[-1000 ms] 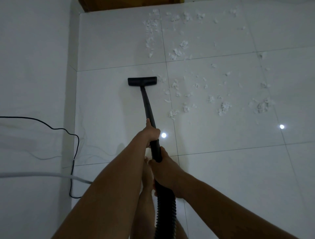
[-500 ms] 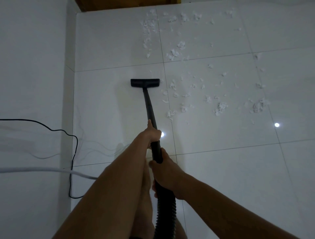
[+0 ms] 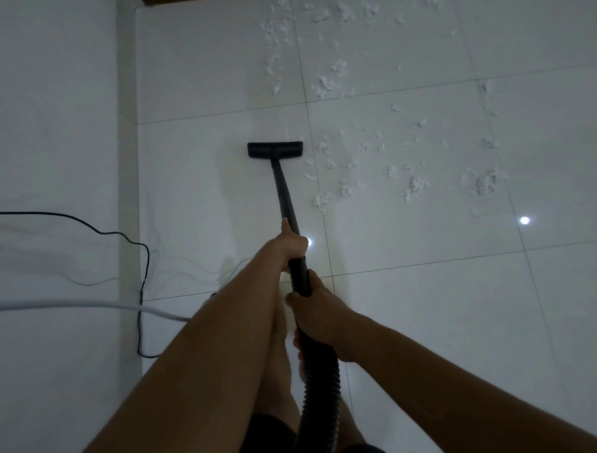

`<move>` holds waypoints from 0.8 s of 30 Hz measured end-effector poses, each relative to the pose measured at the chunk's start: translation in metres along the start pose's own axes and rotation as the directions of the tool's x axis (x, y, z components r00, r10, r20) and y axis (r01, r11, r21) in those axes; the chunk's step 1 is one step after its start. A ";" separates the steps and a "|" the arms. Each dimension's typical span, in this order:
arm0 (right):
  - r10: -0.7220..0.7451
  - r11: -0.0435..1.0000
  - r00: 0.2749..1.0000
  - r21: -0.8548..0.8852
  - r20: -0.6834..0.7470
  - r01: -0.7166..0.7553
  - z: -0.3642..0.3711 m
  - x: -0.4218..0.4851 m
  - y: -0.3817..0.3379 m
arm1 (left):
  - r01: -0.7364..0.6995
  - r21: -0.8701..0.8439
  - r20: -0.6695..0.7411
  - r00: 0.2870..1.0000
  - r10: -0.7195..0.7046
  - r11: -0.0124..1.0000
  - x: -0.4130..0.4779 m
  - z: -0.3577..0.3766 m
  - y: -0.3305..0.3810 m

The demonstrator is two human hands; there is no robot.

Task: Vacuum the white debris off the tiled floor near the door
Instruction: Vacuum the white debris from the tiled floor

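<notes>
A black vacuum wand (image 3: 284, 197) runs from my hands out to its flat black floor head (image 3: 275, 150), which rests on the white tiled floor (image 3: 420, 307). My left hand (image 3: 290, 242) grips the wand higher up; my right hand (image 3: 318, 315) grips it lower, where the ribbed black hose (image 3: 319, 394) begins. White debris (image 3: 416, 187) lies scattered in clumps just right of the head, and more white debris (image 3: 326, 84) lies beyond it toward the top. A sliver of the brown door (image 3: 155, 2) shows at the top left.
A white wall (image 3: 61, 129) runs along the left side. A thin black cord (image 3: 142, 291) and a white cable (image 3: 97, 304) trail across the wall and floor at the left. My bare leg (image 3: 279, 372) shows between my arms. Two light reflections shine on the tiles.
The floor head has slid slightly right and toward me, ending close to the nearest debris clumps. Both hands keep the same grip on the wand.
</notes>
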State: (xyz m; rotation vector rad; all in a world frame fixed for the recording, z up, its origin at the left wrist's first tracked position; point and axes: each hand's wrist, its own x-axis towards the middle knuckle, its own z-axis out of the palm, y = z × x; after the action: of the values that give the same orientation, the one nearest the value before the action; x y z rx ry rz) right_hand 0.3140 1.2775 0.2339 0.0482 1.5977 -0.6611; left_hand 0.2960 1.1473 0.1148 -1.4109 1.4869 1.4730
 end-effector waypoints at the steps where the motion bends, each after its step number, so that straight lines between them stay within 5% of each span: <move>1: 0.001 1.000 1.000 0.010 0.004 -0.001 -0.001 -0.003 0.000 | 0.000 0.004 0.003 1.000 0.000 1.000 -0.003 0.001 0.000; 24: -0.038 0.999 0.999 -0.033 -0.031 0.037 -0.003 0.054 0.005 | -0.066 -0.045 -0.009 0.998 0.066 0.997 0.042 -0.005 0.010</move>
State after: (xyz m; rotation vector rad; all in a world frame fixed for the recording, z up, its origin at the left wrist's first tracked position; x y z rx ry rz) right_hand 0.3044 1.2640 0.1820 0.0043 1.6428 -0.6661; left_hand 0.2776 1.1299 0.0793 -1.4071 1.5265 1.5523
